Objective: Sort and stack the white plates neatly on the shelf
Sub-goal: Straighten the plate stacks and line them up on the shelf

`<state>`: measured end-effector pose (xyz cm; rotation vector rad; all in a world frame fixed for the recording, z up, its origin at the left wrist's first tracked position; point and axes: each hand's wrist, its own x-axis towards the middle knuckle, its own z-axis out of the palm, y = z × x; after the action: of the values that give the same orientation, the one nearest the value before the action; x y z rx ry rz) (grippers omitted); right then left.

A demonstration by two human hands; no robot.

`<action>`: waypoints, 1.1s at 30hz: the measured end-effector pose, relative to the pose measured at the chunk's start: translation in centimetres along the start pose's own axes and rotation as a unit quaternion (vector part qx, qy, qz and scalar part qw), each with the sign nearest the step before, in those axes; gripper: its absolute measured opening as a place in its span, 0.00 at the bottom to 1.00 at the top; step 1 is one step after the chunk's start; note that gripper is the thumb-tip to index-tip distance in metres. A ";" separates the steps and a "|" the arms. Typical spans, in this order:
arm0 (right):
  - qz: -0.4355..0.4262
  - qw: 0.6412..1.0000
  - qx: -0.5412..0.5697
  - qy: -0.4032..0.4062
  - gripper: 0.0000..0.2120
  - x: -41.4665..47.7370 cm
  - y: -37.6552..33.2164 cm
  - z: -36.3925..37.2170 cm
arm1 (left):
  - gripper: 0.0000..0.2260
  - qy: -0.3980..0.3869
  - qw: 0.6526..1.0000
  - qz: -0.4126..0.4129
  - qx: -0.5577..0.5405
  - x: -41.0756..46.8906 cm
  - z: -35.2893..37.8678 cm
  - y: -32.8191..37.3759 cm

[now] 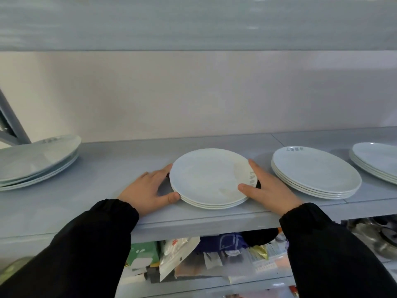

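A small stack of three white plates (209,179) sits on the grey shelf (111,168), near its front edge at the centre. My left hand (148,190) grips the stack's left rim, thumb at the front and fingers behind. My right hand (266,188) grips the right rim, its thumb lying on the top plate. A taller stack of white plates (315,174) stands just to the right, with grey lettering on its top rim. Another stack (36,162) lies at the far left, its plates uneven. A further stack (378,160) is cut off at the right edge.
Another grey shelf board (193,24) hangs overhead and a pale wall closes the back. A grey metal brace (10,125) stands at the far left. Below the shelf lie packets and bags (193,254), with metal cookware (373,237) at the lower right.
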<state>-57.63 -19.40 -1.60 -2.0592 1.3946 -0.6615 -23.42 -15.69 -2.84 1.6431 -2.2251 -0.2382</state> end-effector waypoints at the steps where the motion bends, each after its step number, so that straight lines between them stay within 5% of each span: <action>1: 0.000 1.000 0.002 0.001 0.26 -0.1 -0.1 -0.1 | 0.42 -0.003 1.000 -0.009 0.008 0.0 0.1 -0.1; 7: -0.010 1.000 -0.020 -0.012 0.40 0.3 0.3 -0.4 | 0.38 0.024 0.998 -0.060 -0.003 -0.5 0.1 -0.7; 11: -0.037 0.997 -0.062 -0.010 0.37 1.0 0.0 -1.3 | 0.45 0.067 0.990 -0.120 0.029 -1.6 -0.3 -0.5; 19: -0.135 0.981 -0.137 -0.003 0.24 2.7 -5.1 -1.5 | 0.36 0.136 0.971 -0.183 0.075 -6.6 -4.0 -0.8; 33: -0.225 0.961 -0.160 -0.015 0.28 4.6 -19.3 8.0 | 0.25 0.244 0.942 -0.224 0.059 -16.8 -14.5 -9.6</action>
<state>-37.94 -16.49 6.30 -2.6742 1.0718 -0.6077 -5.02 -1.55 4.05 1.9971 -1.5113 0.1800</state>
